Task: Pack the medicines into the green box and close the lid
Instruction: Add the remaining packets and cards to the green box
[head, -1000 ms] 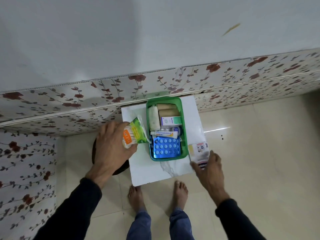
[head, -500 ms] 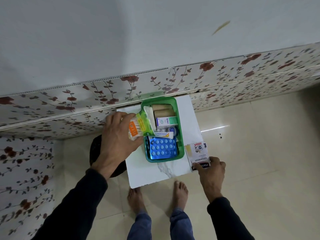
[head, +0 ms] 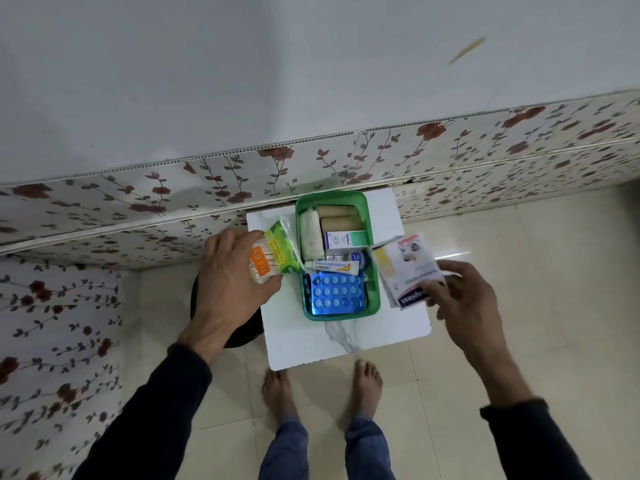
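The green box (head: 374, 299) stands open on a small white table (head: 346, 336). Inside lie a blue blister pack (head: 336, 291), a white tube (head: 334, 266), a small white and green carton (head: 344, 239), a white gauze roll (head: 310, 234) and brown bandage rolls (head: 337, 218). My left hand (head: 230, 285) holds a green and orange packet of cotton buds (head: 273, 258) at the box's left rim. My right hand (head: 460, 299) holds a flat white packet (head: 407, 268), lifted just right of the box. No lid is visible.
A floral-patterned panel wall (head: 346, 161) runs right behind the table. A dark round object (head: 242, 336) sits under my left hand beside the table. My bare feet (head: 322, 382) stand on the beige tiled floor in front of the table.
My right hand has picked the white packet up off the table's right edge and raised it toward the box. My left hand has kept the cotton buds packet at the left rim.
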